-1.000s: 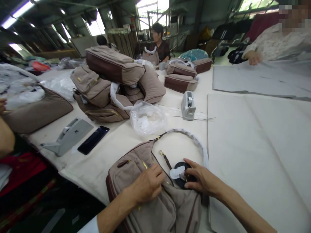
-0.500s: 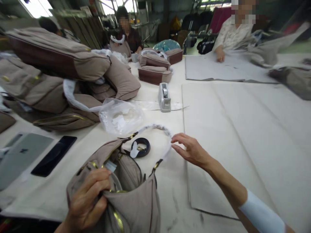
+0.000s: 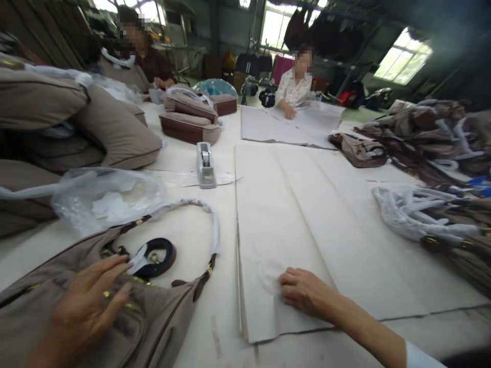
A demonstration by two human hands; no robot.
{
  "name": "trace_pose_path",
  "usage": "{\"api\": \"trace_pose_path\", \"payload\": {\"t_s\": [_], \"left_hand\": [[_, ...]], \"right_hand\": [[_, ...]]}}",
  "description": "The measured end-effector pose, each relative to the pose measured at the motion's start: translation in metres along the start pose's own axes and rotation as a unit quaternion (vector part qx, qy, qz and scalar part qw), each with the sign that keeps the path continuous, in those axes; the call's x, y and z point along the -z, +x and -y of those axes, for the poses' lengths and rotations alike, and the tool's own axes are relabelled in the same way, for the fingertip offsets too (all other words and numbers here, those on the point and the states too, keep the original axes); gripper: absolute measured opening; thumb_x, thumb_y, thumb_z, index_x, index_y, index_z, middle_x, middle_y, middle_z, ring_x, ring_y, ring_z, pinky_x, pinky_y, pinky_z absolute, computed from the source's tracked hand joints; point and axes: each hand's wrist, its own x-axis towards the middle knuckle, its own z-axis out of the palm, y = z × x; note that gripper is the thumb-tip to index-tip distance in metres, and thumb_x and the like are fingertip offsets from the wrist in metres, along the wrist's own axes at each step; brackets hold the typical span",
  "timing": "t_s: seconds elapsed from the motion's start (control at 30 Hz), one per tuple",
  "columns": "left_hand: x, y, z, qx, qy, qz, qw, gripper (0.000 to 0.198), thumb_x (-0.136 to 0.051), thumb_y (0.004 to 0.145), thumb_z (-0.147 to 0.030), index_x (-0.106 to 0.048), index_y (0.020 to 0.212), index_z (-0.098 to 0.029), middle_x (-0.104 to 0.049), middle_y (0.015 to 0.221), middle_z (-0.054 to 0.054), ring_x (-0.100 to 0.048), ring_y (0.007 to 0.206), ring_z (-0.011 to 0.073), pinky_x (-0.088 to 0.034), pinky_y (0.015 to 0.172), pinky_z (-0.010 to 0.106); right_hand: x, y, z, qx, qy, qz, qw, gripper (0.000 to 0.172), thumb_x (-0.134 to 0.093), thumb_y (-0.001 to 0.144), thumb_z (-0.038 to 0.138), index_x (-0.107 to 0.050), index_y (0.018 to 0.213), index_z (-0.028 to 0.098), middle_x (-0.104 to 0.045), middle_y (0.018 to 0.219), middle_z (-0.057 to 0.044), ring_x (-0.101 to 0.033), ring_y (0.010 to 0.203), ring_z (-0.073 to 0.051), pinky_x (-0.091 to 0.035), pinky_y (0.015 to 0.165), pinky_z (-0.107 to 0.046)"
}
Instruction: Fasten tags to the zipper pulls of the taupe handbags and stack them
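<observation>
My left hand (image 3: 90, 306) lies with spread, blurred fingers on a taupe fabric handbag (image 3: 161, 312) at the lower left, close to a coiled dark strap (image 3: 155, 258) with a white tag. The bag's curved handle (image 3: 192, 205), wrapped in white, arcs over the table beyond my hand. My right hand (image 3: 305, 292) rests flat, with nothing in it, on a large sheet of off-white paper (image 3: 307, 214) near its front edge.
A grey tape dispenser (image 3: 206, 166) and a clear plastic bag (image 3: 107, 197) stand beyond the handbag. Stacked taupe bags (image 3: 190, 128) lie on the table, with a wrapped heap (image 3: 418, 214) at right. Two seated co-workers are at the back.
The view has swung right. My right hand has moved from near the handle onto the paper. My left hand has let go of the bag's opening and lies on its side.
</observation>
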Motion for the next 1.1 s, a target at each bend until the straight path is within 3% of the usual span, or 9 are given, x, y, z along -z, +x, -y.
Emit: {"api": "trace_pose_path", "payload": {"t_s": [0.07,0.13,0.3,0.47,0.63,0.83,0.97,1.03,1.1], "left_hand": [[-0.012,0.006,-0.041,-0.039,0.058,0.008,0.998,0.029,-0.052,0.083,-0.024,-0.055,0.111,-0.024,-0.055,0.114,0.005,-0.052,0.105,0.0278,-0.040,0.097,0.048],[-0.038,0.008,-0.089,-0.053,0.067,0.084,0.993,0.026,-0.048,0.085,-0.021,-0.058,0.109,-0.017,-0.059,0.115,0.012,-0.052,0.111,0.0288,-0.043,0.095,0.048],[-0.133,-0.004,-0.191,-0.057,0.007,0.349,0.936,0.066,-0.043,0.087,-0.050,-0.042,0.133,-0.002,-0.040,0.140,0.026,-0.029,0.133,0.0409,-0.020,0.106,0.067],[-0.198,-0.009,-0.239,-0.057,-0.086,0.367,0.925,0.085,-0.031,0.088,-0.058,-0.019,0.141,0.007,-0.010,0.148,0.030,0.000,0.138,0.0395,-0.009,0.112,0.060],[-0.210,-0.001,-0.250,-0.065,-0.095,0.335,0.935,0.085,-0.038,0.088,-0.053,-0.010,0.143,0.005,-0.008,0.149,0.031,0.002,0.137,0.0405,-0.013,0.112,0.059],[-0.194,-0.014,-0.218,-0.093,-0.143,0.266,0.949,0.055,-0.045,0.086,-0.036,-0.039,0.134,-0.009,-0.039,0.143,0.021,-0.030,0.134,0.0322,-0.025,0.111,0.049],[-0.186,-0.005,-0.210,0.127,-0.255,0.116,0.952,0.043,-0.040,0.087,-0.027,-0.044,0.126,-0.011,-0.052,0.127,0.020,-0.050,0.116,0.0257,-0.048,0.091,0.041],[-0.187,0.011,-0.210,0.255,-0.286,0.086,0.920,0.036,-0.036,0.090,-0.030,-0.051,0.118,-0.013,-0.060,0.111,0.014,-0.058,0.098,0.0211,-0.051,0.079,0.034],[-0.191,0.029,-0.209,0.302,-0.288,0.091,0.904,0.033,-0.036,0.091,-0.032,-0.056,0.110,-0.014,-0.064,0.096,0.009,-0.059,0.086,0.0184,-0.049,0.074,0.030]], "right_hand": [[-0.004,-0.009,-0.003,-0.008,0.022,-0.027,0.999,0.022,-0.046,0.091,0.022,-0.061,0.076,0.019,-0.061,0.088,-0.005,-0.053,0.083,-0.017,-0.043,0.074,-0.029],[-0.010,-0.016,-0.004,-0.018,0.058,-0.056,0.997,0.026,-0.042,0.093,0.023,-0.061,0.076,0.019,-0.061,0.089,-0.006,-0.054,0.084,-0.018,-0.044,0.075,-0.030],[-0.026,-0.026,-0.006,-0.072,0.184,-0.132,0.971,0.024,-0.041,0.093,0.029,-0.061,0.081,0.020,-0.062,0.092,-0.006,-0.057,0.088,-0.018,-0.046,0.078,-0.030],[-0.027,-0.011,-0.015,-0.238,0.293,-0.212,0.901,0.035,-0.038,0.089,0.046,-0.057,0.102,0.019,-0.064,0.096,-0.007,-0.060,0.090,-0.021,-0.047,0.082,-0.032],[-0.027,0.018,-0.018,-0.304,0.275,-0.232,0.882,0.037,-0.053,0.075,0.057,-0.056,0.079,0.020,-0.061,0.076,-0.005,-0.055,0.072,-0.023,-0.044,0.071,-0.035],[-0.026,0.014,-0.027,-0.286,0.364,-0.227,0.857,0.046,-0.038,0.083,0.060,-0.054,0.068,0.019,-0.055,0.065,-0.001,-0.051,0.066,-0.018,-0.042,0.062,-0.026],[-0.021,0.008,-0.033,-0.277,0.430,-0.188,0.838,0.048,-0.038,0.084,0.060,-0.058,0.074,0.017,-0.058,0.067,0.000,-0.053,0.062,-0.017,-0.042,0.054,-0.023],[-0.019,0.008,-0.034,-0.274,0.446,-0.180,0.833,0.049,-0.039,0.084,0.060,-0.061,0.077,0.017,-0.059,0.068,0.000,-0.053,0.062,-0.016,-0.042,0.053,-0.023],[-0.019,0.009,-0.033,-0.274,0.449,-0.183,0.831,0.049,-0.040,0.084,0.060,-0.061,0.077,0.017,-0.059,0.068,0.000,-0.053,0.063,-0.016,-0.042,0.053,-0.023]]}}
